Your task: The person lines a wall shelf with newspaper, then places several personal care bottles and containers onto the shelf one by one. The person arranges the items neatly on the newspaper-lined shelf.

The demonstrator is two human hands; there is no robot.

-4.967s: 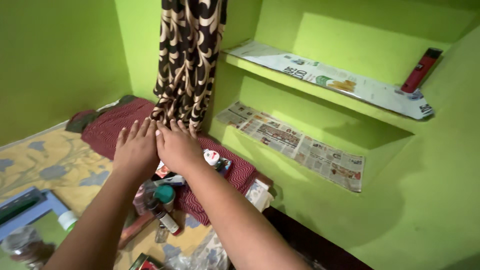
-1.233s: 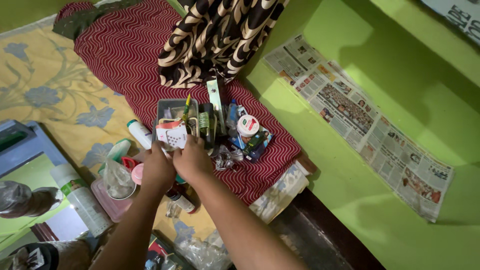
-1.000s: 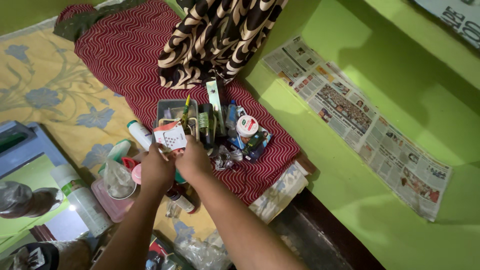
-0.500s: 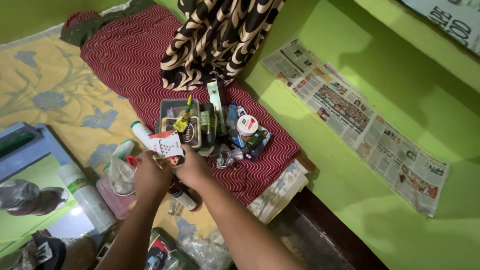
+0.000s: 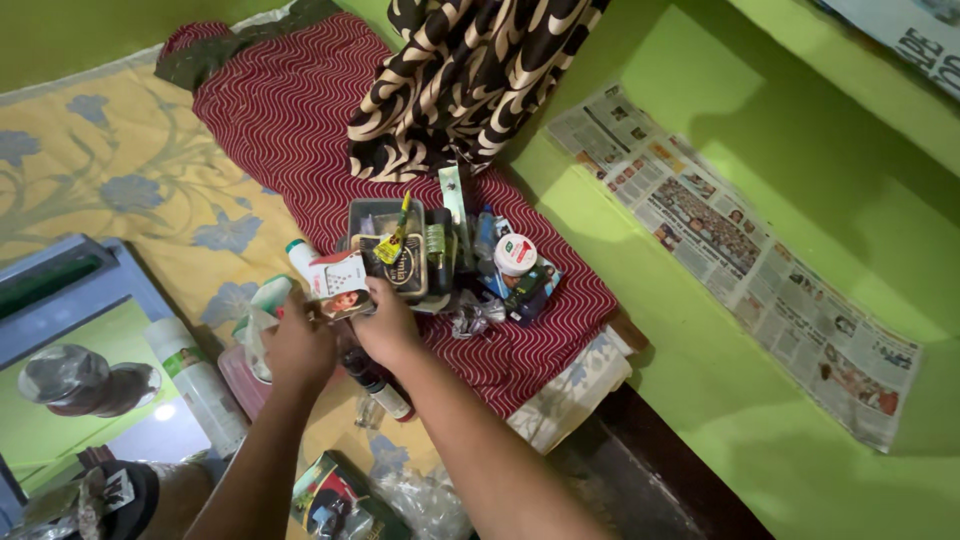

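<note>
Both hands meet at the frame's centre-left, the left hand [image 5: 298, 350] and right hand [image 5: 388, 322] pinched together on a small white-and-red carton [image 5: 338, 285]. At 12 o'clock of it, a dark open tray [image 5: 372, 215] crammed with tubes sits on a red wavy cloth [image 5: 290, 120], with a white-lidded jar [image 5: 516, 254] at 3 o'clock. Open patterned bedsheet [image 5: 110, 190] lies at 10 o'clock. Green wall shelves lined with newspaper [image 5: 740, 250] close off the right.

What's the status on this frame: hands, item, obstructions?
Left hand and right hand both gripping a small white-and-red carton. Held above cluttered red patterned cloth. White-capped jar and dark tin close by.
</note>
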